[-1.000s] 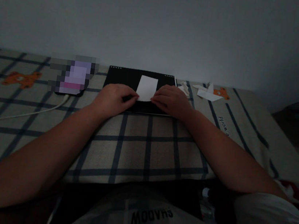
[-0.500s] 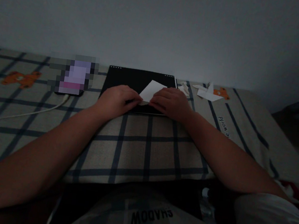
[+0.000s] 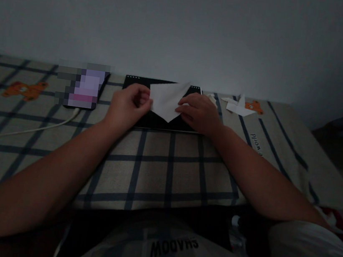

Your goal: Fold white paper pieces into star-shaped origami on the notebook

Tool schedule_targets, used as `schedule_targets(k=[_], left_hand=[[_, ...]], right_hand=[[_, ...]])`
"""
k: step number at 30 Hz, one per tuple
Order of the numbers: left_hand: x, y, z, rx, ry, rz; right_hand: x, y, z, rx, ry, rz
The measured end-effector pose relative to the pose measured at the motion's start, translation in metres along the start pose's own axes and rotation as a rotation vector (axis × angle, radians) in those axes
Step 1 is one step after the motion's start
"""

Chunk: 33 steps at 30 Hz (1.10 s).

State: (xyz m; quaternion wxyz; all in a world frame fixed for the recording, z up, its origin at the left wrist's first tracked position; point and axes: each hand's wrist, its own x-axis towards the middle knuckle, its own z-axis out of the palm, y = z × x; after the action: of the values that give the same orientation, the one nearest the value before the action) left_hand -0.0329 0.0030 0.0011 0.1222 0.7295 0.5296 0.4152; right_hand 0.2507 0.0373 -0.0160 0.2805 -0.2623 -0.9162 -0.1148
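A sheet of white paper (image 3: 166, 99) is spread between my hands, with one corner pointing toward me. My left hand (image 3: 131, 103) pinches its left edge between thumb and fingers. At the paper's right side is my right hand (image 3: 197, 111), its fingers bent over the edge and partly apart; whether they grip it or only touch it is hard to see. Beneath lies a black notebook (image 3: 156, 124) with punched holes along its far edge, partly hidden by the paper and both hands.
A folded white paper figure (image 3: 240, 107) lies right of the notebook, with a crumpled paper piece (image 3: 212, 99) nearer to it. On the left a phone (image 3: 84, 89) is plugged into a white cable (image 3: 48, 128). A checked cloth (image 3: 153, 172) covers the table; a wall (image 3: 184, 29) stands behind.
The paper has opened out into a wider sheet, where before it was smaller and pinched at its near edge. My hands have moved apart to its two sides.
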Motion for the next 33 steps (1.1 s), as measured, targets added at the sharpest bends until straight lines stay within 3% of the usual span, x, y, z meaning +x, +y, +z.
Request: schedule_targets(k=[4, 9, 12, 17, 19, 22, 25, 30, 33], left_hand=[[0.002, -0.008, 0.002, -0.01, 0.025, -0.062], [0.003, -0.011, -0.002, 0.152, -0.063, -0.067], [0.002, -0.01, -0.004, 0.268, -0.069, 0.048], [-0.002, -0.002, -0.008, 0.346, 0.081, 0.23], [-0.004, 0.004, -0.008, 0.328, 0.002, 0.322], [-0.005, 0.012, -0.005, 0.265, -0.297, 0.488], [-0.007, 0.015, -0.002, 0.218, -0.492, 0.496], [-0.007, 0.015, -0.003, 0.285, -0.596, 0.357], [-0.006, 0.014, -0.005, 0.311, -0.595, 0.333]], right_hand=[[0.001, -0.008, -0.002, 0.116, -0.097, -0.102], [0.002, -0.016, -0.004, 0.201, -0.183, -0.053], [0.003, -0.016, -0.005, 0.236, -0.241, -0.015], [0.005, -0.019, -0.007, 0.287, -0.347, 0.075], [0.005, -0.021, -0.008, 0.297, -0.362, 0.098], [0.005, -0.021, -0.009, 0.31, -0.364, 0.118], [0.003, -0.016, -0.007, 0.331, -0.35, 0.117], [-0.003, -0.001, -0.005, 0.412, -0.295, 0.106], [-0.004, 0.002, -0.009, 0.428, -0.26, 0.098]])
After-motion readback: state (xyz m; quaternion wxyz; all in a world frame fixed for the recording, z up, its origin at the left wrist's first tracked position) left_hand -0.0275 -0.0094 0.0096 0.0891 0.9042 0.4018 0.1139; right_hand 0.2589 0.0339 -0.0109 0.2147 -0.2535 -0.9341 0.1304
